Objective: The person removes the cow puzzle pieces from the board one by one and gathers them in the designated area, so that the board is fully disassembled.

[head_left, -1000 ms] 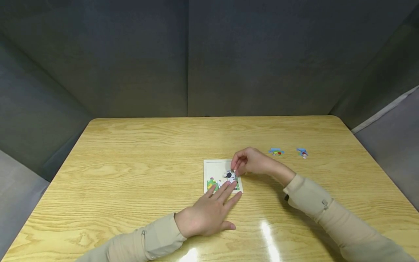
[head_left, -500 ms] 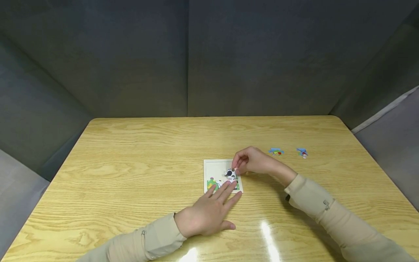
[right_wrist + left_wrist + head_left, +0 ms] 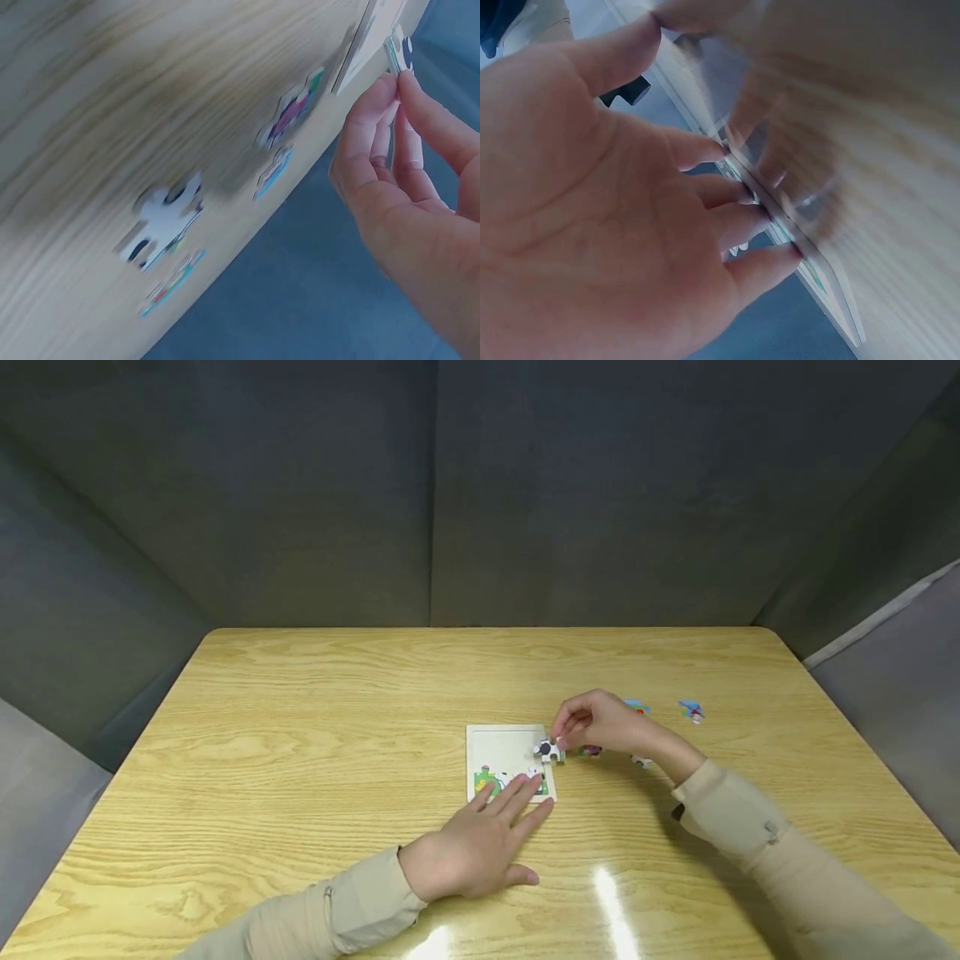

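My right hand (image 3: 602,723) pinches a white jigsaw puzzle piece with black spots (image 3: 550,750) between thumb and fingertips. The piece overlaps the right edge of a pale square puzzle tray (image 3: 504,727) in the head view. Raised off the table, it also shows in the right wrist view, a white puzzle piece (image 3: 398,51) at the fingertips. My left hand (image 3: 482,852) lies with spread, straight fingers on the tray's near side. Beside and partly under those fingers are fitted pieces, including a green puzzle piece (image 3: 486,783).
Loose puzzle pieces lie right of the tray: a purple one (image 3: 592,750), a white one (image 3: 642,762) partly behind the right wrist, a blue-green one (image 3: 638,705) and a blue one (image 3: 692,708). Dark fabric panels (image 3: 322,502) stand behind the wooden table (image 3: 315,718).
My right hand has drawn back to the right with the spotted puzzle piece, from over the tray to its right edge. The purple and white loose pieces now show. My left hand stays put.
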`<state>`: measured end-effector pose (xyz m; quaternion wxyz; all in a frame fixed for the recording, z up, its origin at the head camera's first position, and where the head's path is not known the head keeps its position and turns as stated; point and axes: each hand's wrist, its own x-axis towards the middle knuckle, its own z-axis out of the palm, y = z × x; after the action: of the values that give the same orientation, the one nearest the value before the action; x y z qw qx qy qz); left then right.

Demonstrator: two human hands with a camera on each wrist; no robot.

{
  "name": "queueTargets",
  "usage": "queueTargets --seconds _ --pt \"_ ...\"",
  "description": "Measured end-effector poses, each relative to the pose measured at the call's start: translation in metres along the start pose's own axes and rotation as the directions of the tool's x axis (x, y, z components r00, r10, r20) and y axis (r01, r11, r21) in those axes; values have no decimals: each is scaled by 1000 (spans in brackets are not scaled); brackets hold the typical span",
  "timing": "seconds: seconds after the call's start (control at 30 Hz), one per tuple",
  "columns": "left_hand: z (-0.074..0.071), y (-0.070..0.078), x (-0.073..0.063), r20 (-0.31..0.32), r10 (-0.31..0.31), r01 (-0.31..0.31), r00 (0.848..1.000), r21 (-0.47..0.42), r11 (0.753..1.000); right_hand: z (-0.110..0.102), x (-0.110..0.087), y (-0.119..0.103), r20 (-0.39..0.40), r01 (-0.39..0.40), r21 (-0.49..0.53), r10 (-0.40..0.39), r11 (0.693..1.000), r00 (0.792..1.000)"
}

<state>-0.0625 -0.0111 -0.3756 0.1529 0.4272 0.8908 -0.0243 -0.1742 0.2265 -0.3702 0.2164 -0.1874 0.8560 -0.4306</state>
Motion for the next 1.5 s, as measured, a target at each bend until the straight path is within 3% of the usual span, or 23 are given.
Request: queueTargets --seconds 0.8,1.5 --pt "0 0 0 -7 23 -24 1000 -54 998 -52 -45 37 -63 -131 59 135 990 989" --pt "2 0 0 -6 24 -24 1000 -44 999 -97 -90 79 -96 -232 -25 228 972 969"
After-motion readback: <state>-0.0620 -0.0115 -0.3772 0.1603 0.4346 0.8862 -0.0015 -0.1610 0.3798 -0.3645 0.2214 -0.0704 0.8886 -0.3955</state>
